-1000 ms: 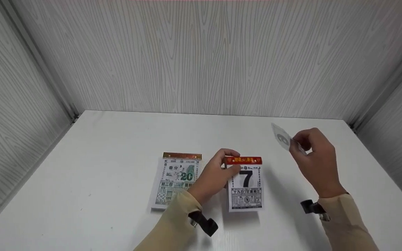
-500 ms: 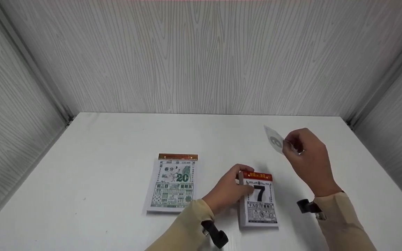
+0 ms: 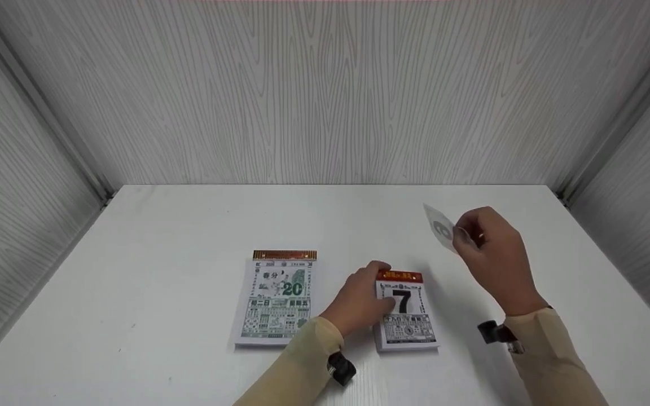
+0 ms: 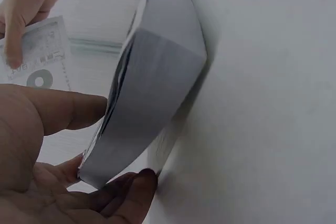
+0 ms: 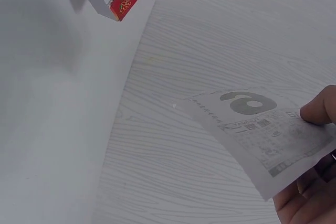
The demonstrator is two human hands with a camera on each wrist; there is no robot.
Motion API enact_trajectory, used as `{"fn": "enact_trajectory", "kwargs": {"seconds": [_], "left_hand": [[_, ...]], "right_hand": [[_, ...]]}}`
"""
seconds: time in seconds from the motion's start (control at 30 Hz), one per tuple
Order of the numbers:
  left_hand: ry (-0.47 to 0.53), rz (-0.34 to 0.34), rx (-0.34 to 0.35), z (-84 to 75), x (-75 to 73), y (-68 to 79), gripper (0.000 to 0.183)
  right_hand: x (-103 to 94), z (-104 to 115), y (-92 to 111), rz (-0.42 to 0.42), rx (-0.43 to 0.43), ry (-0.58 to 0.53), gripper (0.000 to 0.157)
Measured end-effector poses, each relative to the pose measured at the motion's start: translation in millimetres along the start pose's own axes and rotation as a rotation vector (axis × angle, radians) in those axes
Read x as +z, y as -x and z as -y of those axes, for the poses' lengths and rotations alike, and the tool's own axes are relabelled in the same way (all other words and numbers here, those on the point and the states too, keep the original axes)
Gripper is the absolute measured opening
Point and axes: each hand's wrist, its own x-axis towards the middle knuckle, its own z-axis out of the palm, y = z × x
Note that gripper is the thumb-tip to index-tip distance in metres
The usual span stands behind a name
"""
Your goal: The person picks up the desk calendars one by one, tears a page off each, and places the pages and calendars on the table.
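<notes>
My left hand (image 3: pixel 361 301) grips a small tear-off calendar (image 3: pixel 407 330) with a red header, by its upper left side. The thumb lies on its front beside a big black 7. In the left wrist view the calendar's thick page block (image 4: pixel 152 87) shows edge-on, thumb on one face and fingers curled beneath. Out to the right and raised, my right hand (image 3: pixel 494 256) pinches a thin loose calendar sheet (image 5: pixel 252 129) between thumb and fingers. A grey 6-like or 9-like numeral shows on it.
Left of my left hand, a larger tear-off calendar (image 3: pixel 277 301) with a green 20 and an orange-gold header lies flat on the white table (image 3: pixel 150 270). Wood-grain panels (image 3: pixel 325 90) enclose the table at the back and both sides.
My left hand has brought the small calendar down toward the table and slightly right, then a little back up-left. My right hand keeps the sheet raised, nearly still. The view has shifted slightly.
</notes>
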Motion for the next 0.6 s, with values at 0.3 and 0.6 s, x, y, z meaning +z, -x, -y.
{"fn": "enact_trajectory", "kwargs": {"seconds": [0.3,0.6], "left_hand": [[-0.305,-0.059,0.080,-1.5,1.9,2.8,0.049],[-0.661,0.074,0.211,-34.3,8.1,46.7,0.052]], "right_hand": [[0.5,-3.3,0.4,0.017,0.011,0.019,0.005],[0.1,-3.8,-0.4,0.066,0.033,0.034,0.005]]}}
